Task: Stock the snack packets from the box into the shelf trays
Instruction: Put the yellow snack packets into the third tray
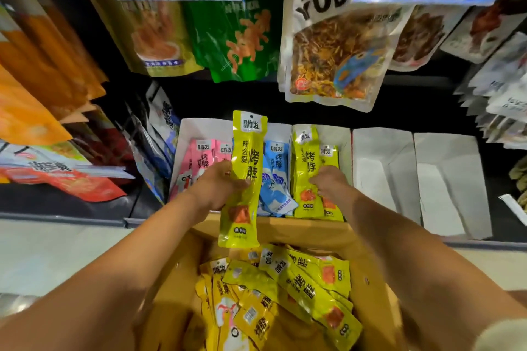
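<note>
Left hand (219, 185) clamps a yellow packet (245, 179); right hand (330, 182) grip unclear. Box (176, 279) beneath heaped; white trays (382, 168) rightward unfilled.

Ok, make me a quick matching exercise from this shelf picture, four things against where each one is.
Things:
1 pink packets
2 blue packets
3 raised lime packet
4 cardboard box

Places:
A in the left hand
B leftmost white tray
C nearest the person, lowest in view
D just right of the pink ones

Pairs: 1-B, 2-D, 3-A, 4-C
</note>
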`<state>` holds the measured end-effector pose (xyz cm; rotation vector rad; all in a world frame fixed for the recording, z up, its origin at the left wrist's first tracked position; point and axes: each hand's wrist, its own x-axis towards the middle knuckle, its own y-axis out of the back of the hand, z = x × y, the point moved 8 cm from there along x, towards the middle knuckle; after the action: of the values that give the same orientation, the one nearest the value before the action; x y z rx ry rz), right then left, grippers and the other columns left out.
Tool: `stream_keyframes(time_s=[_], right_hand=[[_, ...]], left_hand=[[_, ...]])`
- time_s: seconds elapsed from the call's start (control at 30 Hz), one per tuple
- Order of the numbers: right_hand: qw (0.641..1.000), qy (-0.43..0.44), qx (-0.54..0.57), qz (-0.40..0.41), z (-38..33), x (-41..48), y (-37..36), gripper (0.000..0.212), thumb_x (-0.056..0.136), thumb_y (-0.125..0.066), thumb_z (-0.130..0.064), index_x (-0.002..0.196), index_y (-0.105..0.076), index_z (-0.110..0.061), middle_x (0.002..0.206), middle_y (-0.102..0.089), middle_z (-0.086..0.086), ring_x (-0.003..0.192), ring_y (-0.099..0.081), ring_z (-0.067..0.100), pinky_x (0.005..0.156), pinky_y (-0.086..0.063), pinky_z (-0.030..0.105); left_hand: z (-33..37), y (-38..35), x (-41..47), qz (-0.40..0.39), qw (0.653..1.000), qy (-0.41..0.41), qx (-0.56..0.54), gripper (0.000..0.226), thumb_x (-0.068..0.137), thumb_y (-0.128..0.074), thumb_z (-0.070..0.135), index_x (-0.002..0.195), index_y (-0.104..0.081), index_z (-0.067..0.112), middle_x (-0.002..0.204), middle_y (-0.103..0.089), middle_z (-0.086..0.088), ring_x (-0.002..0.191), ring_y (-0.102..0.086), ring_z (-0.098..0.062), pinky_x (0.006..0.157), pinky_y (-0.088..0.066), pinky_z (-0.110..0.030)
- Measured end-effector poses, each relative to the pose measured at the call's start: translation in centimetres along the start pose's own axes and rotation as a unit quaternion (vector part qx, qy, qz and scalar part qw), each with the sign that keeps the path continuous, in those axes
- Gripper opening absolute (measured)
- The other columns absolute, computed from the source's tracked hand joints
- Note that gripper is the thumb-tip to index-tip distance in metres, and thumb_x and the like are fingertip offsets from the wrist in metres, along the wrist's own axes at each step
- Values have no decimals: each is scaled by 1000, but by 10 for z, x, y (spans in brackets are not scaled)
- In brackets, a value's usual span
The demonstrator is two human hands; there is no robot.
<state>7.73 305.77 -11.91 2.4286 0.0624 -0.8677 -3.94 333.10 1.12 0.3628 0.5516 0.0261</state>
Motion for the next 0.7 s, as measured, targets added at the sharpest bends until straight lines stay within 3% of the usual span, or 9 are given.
stream_keyframes(time_s=[0.13,0.2,0.27,0.37,0.43,0.57,0.63,0.7], right_hand=[[989,72,-125,15,-5,8,-7,63,86,-72,-16,143,-46,-11,129,-61,13,104,-66,31,81,-55,33],[975,120,-186,6,-12,1,-13,87,80,-81,-17,153,-34,-14,141,-51,17,120,-58,32,88,-50,30],[958,156,-240,-29,-15,-8,-23,103,77,-85,-20,159,-23,-20,155,-33,16,138,-42,33,101,-44,33],[924,167,-331,-99,-2,-8,-38,101,81,-82,-30,160,-20,-19,167,-1,10,151,-20,28,113,-34,35],[901,182,-376,-115,3,-8,-41,99,84,-79,-37,160,-18,-18,167,13,3,151,-20,27,115,-35,36],[833,228,-499,-78,-1,-8,-36,97,85,-66,-62,160,-16,-27,168,5,-1,152,-12,36,119,-26,52],[810,236,-533,-65,-5,-9,-35,93,86,-61,-66,159,-16,-30,169,1,0,152,-12,35,117,-24,55],[800,232,-550,-56,-6,-8,-35,91,88,-59,-65,160,-15,-30,169,2,1,152,-13,35,117,-24,55]], left_hand=[[-2,3,-2,7,1000,6,-12,20,97,-71,18,103,-56,6,96,-62,-14,76,-62,-19,49,-49,-14],[2,3,-5,10,1000,7,-14,16,97,-71,16,96,-56,9,95,-61,-13,74,-60,-18,47,-47,-11],[2,4,-5,9,1000,12,-23,18,97,-71,15,100,-55,7,98,-62,-12,74,-60,-18,46,-47,-11],[10,3,-9,6,1000,5,-28,13,97,-70,16,102,-59,12,101,-64,-10,77,-61,-17,50,-50,-19],[12,2,-9,4,1000,0,-17,9,98,-69,19,98,-60,18,101,-66,-5,82,-64,-13,56,-47,-23],[9,1,-7,6,999,2,-34,18,98,-69,18,86,-57,23,104,-64,-4,83,-63,-10,53,-44,-17],[5,2,-5,12,999,16,-49,12,98,-70,19,105,-64,12,122,-63,-14,96,-67,-18,56,-46,-16],[-1,-2,-1,4,998,17,-61,54,96,-72,22,137,-50,-5,142,-55,-22,110,-65,-27,61,-45,-15]])
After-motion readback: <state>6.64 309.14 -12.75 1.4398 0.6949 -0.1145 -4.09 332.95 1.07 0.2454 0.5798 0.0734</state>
